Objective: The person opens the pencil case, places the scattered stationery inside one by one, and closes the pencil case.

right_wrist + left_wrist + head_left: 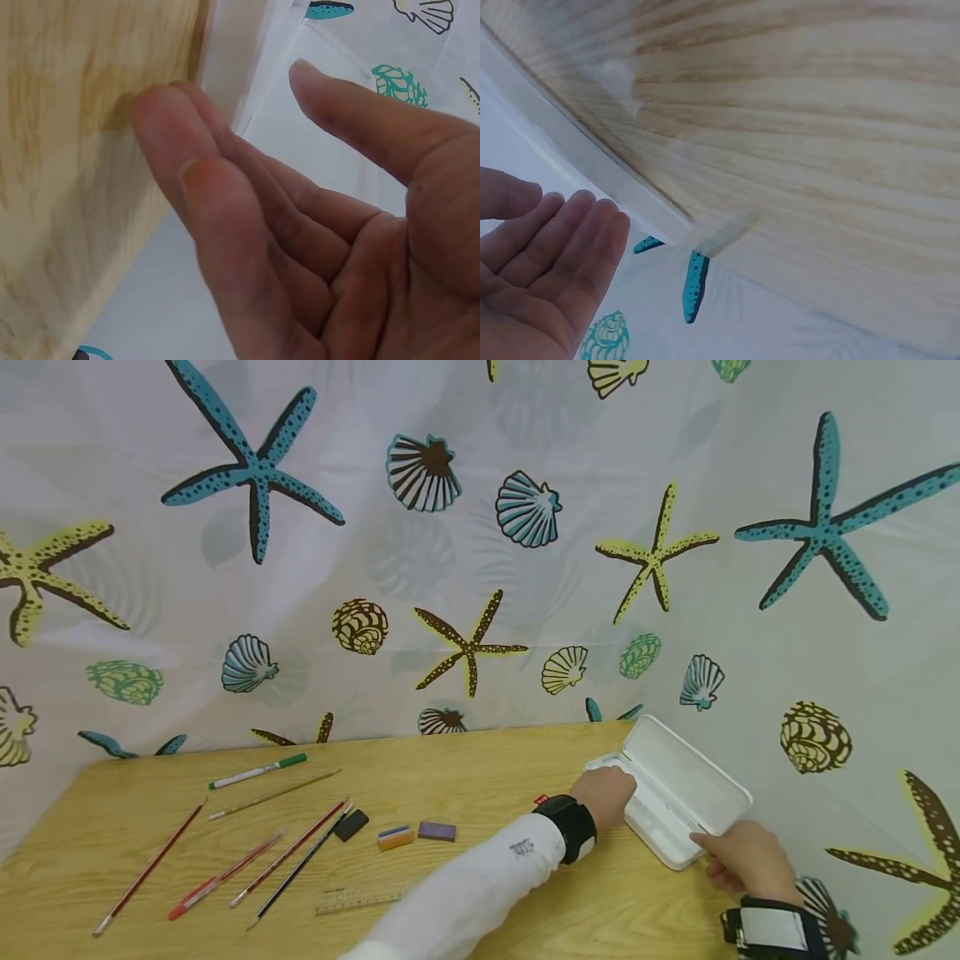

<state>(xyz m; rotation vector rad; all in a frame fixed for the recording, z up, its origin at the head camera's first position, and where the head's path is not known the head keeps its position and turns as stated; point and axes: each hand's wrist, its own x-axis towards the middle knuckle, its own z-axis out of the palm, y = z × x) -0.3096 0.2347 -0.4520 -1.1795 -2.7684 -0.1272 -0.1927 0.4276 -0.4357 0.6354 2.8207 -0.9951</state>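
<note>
An open white pencil case lies at the right end of the wooden table, its lid tilted up toward the curtain. My left hand, in a white sleeve and black wrist band, rests on the case's left end. In the left wrist view its fingers lie straight beside the case's white edge. My right hand is at the case's near right corner, thumb touching the rim. In the right wrist view this hand shows an open palm, fingers straight and thumb apart, next to the case.
On the table's left half lie a green-capped pen, several pencils and red pens, a black eraser, an orange-blue eraser, a purple eraser and a clear ruler. A starfish-and-shell curtain hangs behind and to the right.
</note>
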